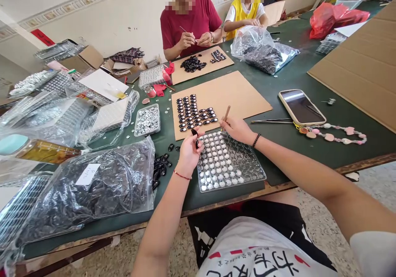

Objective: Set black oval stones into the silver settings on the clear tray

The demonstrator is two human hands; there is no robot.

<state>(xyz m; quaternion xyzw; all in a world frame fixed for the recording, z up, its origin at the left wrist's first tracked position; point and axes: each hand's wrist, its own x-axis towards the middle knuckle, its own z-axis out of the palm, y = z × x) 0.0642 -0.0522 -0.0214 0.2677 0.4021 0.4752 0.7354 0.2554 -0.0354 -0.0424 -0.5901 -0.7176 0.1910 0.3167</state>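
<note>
My left hand (pixel 189 151) is closed around small black oval pieces (pixel 194 132), above the left corner of a clear plastic tray. In my right hand (pixel 236 130) a thin brown stick (pixel 227 112) is pinched, pointing up, over the tray's far edge. The clear tray (pixel 253 161) has round pockets; white and silver round pieces (pixel 216 161) fill its left part. Just beyond lies a cardboard sheet (pixel 235 89) carrying rows of black oval pieces with white centres (pixel 187 112). Loose black pieces (pixel 161 165) are piled left of my left hand.
A bag of black pieces (pixel 105 182) and a small box of silver pieces (pixel 147 119) are at left. A phone (pixel 301 107) with a beaded strap and tweezers (pixel 272 121) lie right. Two people sit opposite; one works over another cardboard sheet (pixel 225 61).
</note>
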